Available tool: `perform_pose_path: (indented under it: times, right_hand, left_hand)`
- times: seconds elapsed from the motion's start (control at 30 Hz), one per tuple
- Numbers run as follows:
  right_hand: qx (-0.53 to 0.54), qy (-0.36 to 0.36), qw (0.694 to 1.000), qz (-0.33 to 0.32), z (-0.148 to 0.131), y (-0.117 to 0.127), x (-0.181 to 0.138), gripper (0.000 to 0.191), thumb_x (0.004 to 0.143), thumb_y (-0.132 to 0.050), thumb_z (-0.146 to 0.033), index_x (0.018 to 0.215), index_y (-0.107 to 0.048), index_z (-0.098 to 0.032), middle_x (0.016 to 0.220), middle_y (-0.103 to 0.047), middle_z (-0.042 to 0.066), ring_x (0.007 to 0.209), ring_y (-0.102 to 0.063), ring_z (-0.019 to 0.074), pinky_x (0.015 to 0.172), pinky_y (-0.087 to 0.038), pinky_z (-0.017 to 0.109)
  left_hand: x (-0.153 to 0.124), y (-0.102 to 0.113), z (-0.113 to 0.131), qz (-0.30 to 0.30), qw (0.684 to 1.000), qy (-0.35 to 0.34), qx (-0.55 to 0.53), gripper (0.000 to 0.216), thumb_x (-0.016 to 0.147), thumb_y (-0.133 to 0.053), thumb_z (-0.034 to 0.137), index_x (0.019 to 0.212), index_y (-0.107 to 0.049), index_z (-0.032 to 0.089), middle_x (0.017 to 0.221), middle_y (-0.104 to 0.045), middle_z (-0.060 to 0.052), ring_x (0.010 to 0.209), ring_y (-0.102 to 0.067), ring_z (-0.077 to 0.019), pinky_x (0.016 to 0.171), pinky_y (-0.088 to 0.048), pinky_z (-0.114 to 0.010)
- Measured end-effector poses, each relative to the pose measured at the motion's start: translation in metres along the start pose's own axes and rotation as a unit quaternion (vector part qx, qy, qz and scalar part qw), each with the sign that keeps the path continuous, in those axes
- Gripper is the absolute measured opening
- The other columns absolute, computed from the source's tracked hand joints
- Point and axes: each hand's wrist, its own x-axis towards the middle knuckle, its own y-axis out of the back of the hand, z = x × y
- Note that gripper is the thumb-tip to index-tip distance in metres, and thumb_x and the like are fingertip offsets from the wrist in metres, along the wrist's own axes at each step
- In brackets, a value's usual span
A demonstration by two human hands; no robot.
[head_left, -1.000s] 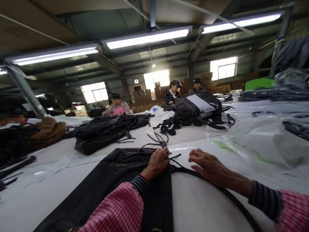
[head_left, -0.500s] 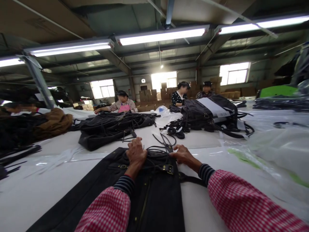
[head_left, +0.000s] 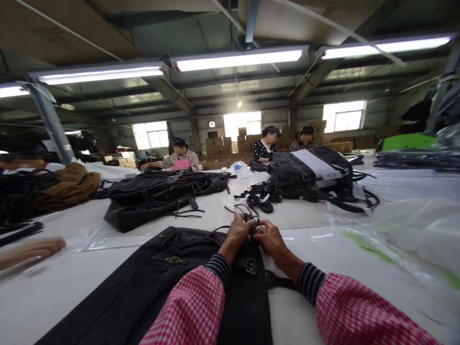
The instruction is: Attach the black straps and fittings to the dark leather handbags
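A black bag (head_left: 136,282) with brass-coloured buckles lies on the white table in front of me, its top facing away. Thin black cords (head_left: 246,209) stick out in loops past its far right corner. My left hand (head_left: 238,233) is closed there, thumb and fingers pinching the cords. Beside it, nearly touching, my right hand (head_left: 270,238) pinches the same bunch, with a short dark piece between the two. Under my left wrist is a strap with a buckle (head_left: 250,266). The exact spot of each grip is partly covered by the fingers.
Black bags lie in a pile (head_left: 151,194) ahead left and another pile (head_left: 305,175) ahead right, with coiled straps (head_left: 260,201) between. Another person's hand (head_left: 39,250) reaches in at left. Clear plastic (head_left: 420,235) covers the right side. Several people work across the table.
My left hand has moved right, from the bag's top to the cords beside my right hand. Another person's hand has come in at the left edge.
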Motion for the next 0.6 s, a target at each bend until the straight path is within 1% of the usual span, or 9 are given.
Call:
perform_pose_path:
  times: [0.1, 0.17, 0.2, 0.27, 0.33, 0.43, 0.5, 0.6]
  right_hand:
    - [-0.037, 0.034, 0.999, -0.021, -0.005, 0.005, 0.005, 0.046, 0.065, -0.061, -0.021, 0.111, -0.056, -0.018, 0.057, -0.053, -0.009, 0.045, -0.048, 0.0122, 0.047, -0.038, 0.023]
    - [-0.082, 0.072, 0.994, -0.026, -0.012, 0.009, 0.014, 0.045, 0.072, -0.058, -0.020, 0.117, -0.056, -0.020, 0.063, -0.056, -0.007, 0.051, -0.053, 0.0137, 0.054, -0.043, 0.025]
    - [-0.108, 0.093, 0.989, -0.027, -0.016, 0.011, 0.020, 0.043, 0.074, -0.055, -0.018, 0.117, -0.058, -0.021, 0.068, -0.058, -0.006, 0.056, -0.055, 0.0141, 0.058, -0.044, 0.026]
    - [-0.164, 0.131, 0.977, -0.029, -0.023, 0.015, 0.032, 0.036, 0.075, -0.053, -0.013, 0.108, -0.064, -0.021, 0.079, -0.061, -0.002, 0.065, -0.056, 0.0143, 0.066, -0.045, 0.027]
    - [-0.217, 0.157, 0.963, -0.032, -0.029, 0.017, 0.041, 0.031, 0.074, -0.054, -0.009, 0.099, -0.068, -0.021, 0.088, -0.063, 0.001, 0.071, -0.056, 0.0146, 0.069, -0.044, 0.028]
    - [-0.282, 0.178, 0.942, -0.032, -0.031, 0.021, 0.049, 0.021, 0.075, -0.059, -0.010, 0.091, -0.068, -0.019, 0.097, -0.062, 0.004, 0.076, -0.055, 0.0152, 0.072, -0.043, 0.029]
    - [-0.316, 0.184, 0.930, -0.043, -0.032, 0.023, 0.050, 0.014, 0.075, -0.061, -0.010, 0.086, -0.067, -0.017, 0.097, -0.063, 0.005, 0.076, -0.055, 0.0150, 0.071, -0.043, 0.028]
    - [-0.356, 0.183, 0.913, -0.084, -0.038, 0.026, 0.050, 0.014, 0.077, -0.059, -0.006, 0.086, -0.064, -0.016, 0.081, -0.064, 0.001, 0.067, -0.057, 0.0137, 0.064, -0.042, 0.025]
  left_hand:
    - [0.016, 0.002, -0.015, -0.016, 0.994, 0.004, -0.105, 0.025, 0.096, -0.065, 0.037, 0.106, -0.064, 0.013, 0.086, -0.068, -0.001, 0.069, -0.064, -0.0128, 0.068, -0.056, -0.030]
    - [0.020, 0.001, -0.019, -0.010, 0.986, -0.013, -0.164, 0.023, 0.095, -0.067, 0.035, 0.104, -0.065, 0.013, 0.080, -0.066, 0.001, 0.064, -0.062, -0.0112, 0.063, -0.054, -0.026]
    - [0.021, 0.000, -0.020, -0.004, 0.982, -0.023, -0.189, 0.020, 0.093, -0.069, 0.031, 0.102, -0.065, 0.014, 0.076, -0.065, 0.002, 0.063, -0.061, -0.0109, 0.061, -0.053, -0.025]
    - [0.021, -0.001, -0.019, 0.004, 0.972, -0.042, -0.232, 0.015, 0.088, -0.070, 0.023, 0.101, -0.067, 0.015, 0.069, -0.063, 0.003, 0.062, -0.062, -0.0111, 0.059, -0.050, -0.022]
    - [0.020, -0.002, -0.017, 0.007, 0.962, -0.054, -0.267, 0.014, 0.085, -0.068, 0.017, 0.099, -0.067, 0.017, 0.066, -0.063, 0.003, 0.062, -0.063, -0.0119, 0.057, -0.049, -0.021]
    - [0.018, -0.001, -0.013, 0.002, 0.949, -0.052, -0.311, 0.013, 0.084, -0.067, 0.016, 0.097, -0.068, 0.016, 0.071, -0.067, 0.002, 0.063, -0.065, -0.0130, 0.057, -0.052, -0.023]
    - [0.017, 0.000, -0.011, -0.011, 0.943, -0.043, -0.331, 0.011, 0.085, -0.068, 0.016, 0.096, -0.068, 0.015, 0.075, -0.068, 0.001, 0.065, -0.067, -0.0133, 0.060, -0.056, -0.025]
    - [0.017, 0.000, -0.008, -0.027, 0.940, -0.024, -0.340, 0.009, 0.091, -0.069, 0.019, 0.096, -0.067, 0.013, 0.076, -0.068, 0.002, 0.064, -0.066, -0.0116, 0.060, -0.057, -0.025]
